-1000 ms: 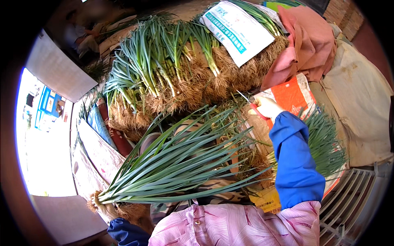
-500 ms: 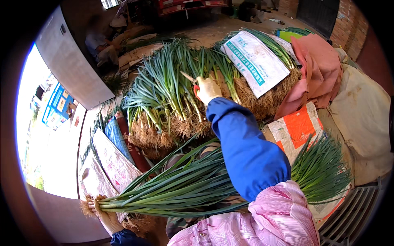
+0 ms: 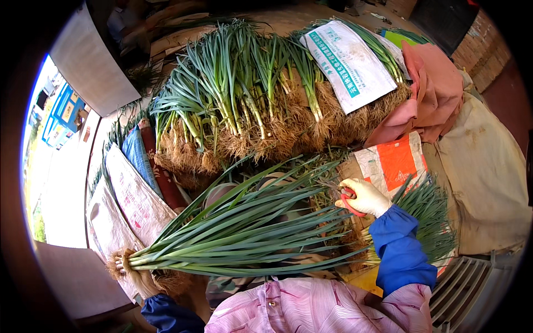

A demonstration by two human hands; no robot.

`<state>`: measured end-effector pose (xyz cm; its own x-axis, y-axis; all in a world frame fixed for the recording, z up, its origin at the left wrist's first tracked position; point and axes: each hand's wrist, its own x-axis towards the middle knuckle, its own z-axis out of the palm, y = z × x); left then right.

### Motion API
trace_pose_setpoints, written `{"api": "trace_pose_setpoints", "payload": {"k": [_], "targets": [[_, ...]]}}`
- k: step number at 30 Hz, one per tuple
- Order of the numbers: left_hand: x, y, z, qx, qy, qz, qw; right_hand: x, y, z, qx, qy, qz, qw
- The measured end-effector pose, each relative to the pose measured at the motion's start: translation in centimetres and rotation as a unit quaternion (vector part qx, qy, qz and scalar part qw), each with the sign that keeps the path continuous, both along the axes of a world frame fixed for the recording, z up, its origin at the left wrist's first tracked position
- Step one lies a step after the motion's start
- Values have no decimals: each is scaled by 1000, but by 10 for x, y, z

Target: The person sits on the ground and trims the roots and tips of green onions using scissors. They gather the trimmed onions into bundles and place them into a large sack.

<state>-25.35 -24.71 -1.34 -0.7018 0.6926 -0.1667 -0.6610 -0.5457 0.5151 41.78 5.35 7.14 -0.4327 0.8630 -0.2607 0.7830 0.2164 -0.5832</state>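
My left hand (image 3: 143,280), in a pale glove, is closed around the rooted end of a bunch of long green onions (image 3: 239,236). The bunch lies across my lap, its leaves fanned toward the right. In my gloved right hand (image 3: 366,198) are red-handled scissors (image 3: 350,206), held just beyond the leaf tips with the blades pointing left. Whether the blades touch any leaf, I cannot tell. Past the bunch stands a thick row of green onions (image 3: 239,100), brown roots toward me. More green onions (image 3: 425,225) lie by my right forearm.
A printed white sack (image 3: 352,66) covers part of the row. Reddish cloth (image 3: 430,91), a beige sheet (image 3: 483,172) and an orange-and-white sack (image 3: 397,164) lie to the right. Pale sacks (image 3: 139,202) are at left, a slatted metal rack (image 3: 463,294) near right. A person (image 3: 125,25) sits far back.
My right hand has come back from the standing row to the right end of the held bunch, scissors still in it. The leaves are spread wider, and the view has tilted down.
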Motion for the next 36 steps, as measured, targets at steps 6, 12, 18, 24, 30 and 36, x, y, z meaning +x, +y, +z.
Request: {"api": "trace_pose_setpoints", "payload": {"k": [6, 12, 18, 24, 30, 36], "targets": [[-8, 0, 3, -21, 36, -3, 999, 9, 15, -32, -57, 38, -11, 998], [-9, -9, 3, -41, 43, 7, 998, 9, 18, -52, -121, 112, -35, 986], [6, 1, 13, -44, 48, 13, 998, 11, 18, -73, -183, 180, -75, 964], [-9, -7, 2, -59, 59, 12, 996, 6, 20, -72, -205, 195, -88, 955], [2, -5, 6, -29, 4, 22, 999, 26, 33, -34, -180, 108, -87, 974], [13, 3, 13, 25, -44, -16, 999, 2, 102, 60, 88, -100, -89, 987]]}}
